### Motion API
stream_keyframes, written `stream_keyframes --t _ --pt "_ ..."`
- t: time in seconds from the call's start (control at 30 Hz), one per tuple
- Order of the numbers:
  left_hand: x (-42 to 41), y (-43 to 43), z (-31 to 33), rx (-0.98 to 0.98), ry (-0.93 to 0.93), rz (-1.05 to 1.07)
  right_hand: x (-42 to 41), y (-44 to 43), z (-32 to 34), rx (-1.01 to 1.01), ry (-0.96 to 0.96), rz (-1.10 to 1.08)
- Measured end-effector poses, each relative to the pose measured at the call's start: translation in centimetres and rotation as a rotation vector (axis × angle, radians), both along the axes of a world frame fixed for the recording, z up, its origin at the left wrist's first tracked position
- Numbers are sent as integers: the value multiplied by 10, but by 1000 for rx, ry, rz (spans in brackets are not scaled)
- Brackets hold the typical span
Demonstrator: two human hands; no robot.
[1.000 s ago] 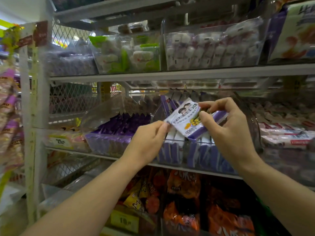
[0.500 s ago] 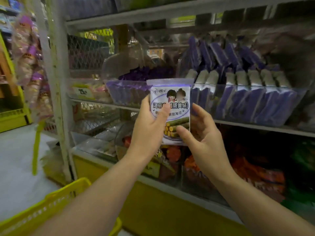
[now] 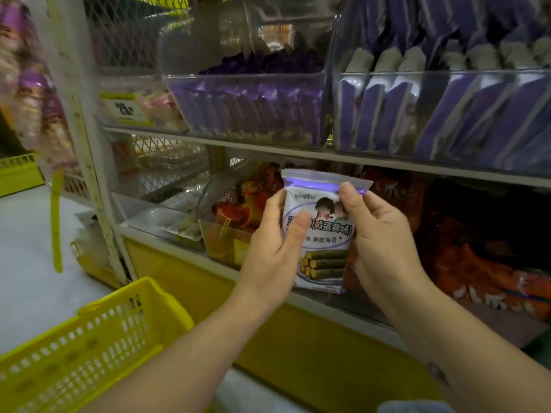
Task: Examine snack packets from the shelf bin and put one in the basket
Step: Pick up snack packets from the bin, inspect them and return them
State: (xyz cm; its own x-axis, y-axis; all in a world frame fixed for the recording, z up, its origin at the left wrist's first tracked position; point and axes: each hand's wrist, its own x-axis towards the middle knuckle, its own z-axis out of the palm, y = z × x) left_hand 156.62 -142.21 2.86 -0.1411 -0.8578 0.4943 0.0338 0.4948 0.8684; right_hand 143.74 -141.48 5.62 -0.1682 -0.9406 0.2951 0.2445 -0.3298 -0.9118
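A white and purple snack packet, printed with seaweed rolls, stands upright in front of the lower shelf. My left hand grips its left edge, thumb across the front. My right hand grips its right side, thumb near the top seal. The clear shelf bin holding several matching purple packets sits above, at the upper right. A yellow plastic basket is at the lower left, below my left forearm.
A second clear bin of darker purple packets stands to the left of the first. Orange and red snack bags fill the lower shelf behind the packet. A yellow price tag and a white shelf post are at the left.
Both hands have drawn the packet out of the shelf bin, turned it upright and lowered it in front of the lower shelf. The view has tilted down, bringing the basket into sight.
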Motion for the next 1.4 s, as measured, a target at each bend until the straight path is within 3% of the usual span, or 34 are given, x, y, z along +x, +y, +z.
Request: stream_keyframes --t 0.27,0.7,1.03,1.23,1.4 --pt "16 -5 4 210 232 -12 2 3 -12 72 32 130" --pt "23 -2 8 362 316 8 -1 1 -13 158 -23 224" --pt "24 1 14 530 421 -33 -12 -8 -13 171 124 314" --pt "37 -6 17 578 589 -23 -23 0 -12 252 403 625" --pt "45 -10 17 631 485 -93 -23 3 -8 315 382 632"
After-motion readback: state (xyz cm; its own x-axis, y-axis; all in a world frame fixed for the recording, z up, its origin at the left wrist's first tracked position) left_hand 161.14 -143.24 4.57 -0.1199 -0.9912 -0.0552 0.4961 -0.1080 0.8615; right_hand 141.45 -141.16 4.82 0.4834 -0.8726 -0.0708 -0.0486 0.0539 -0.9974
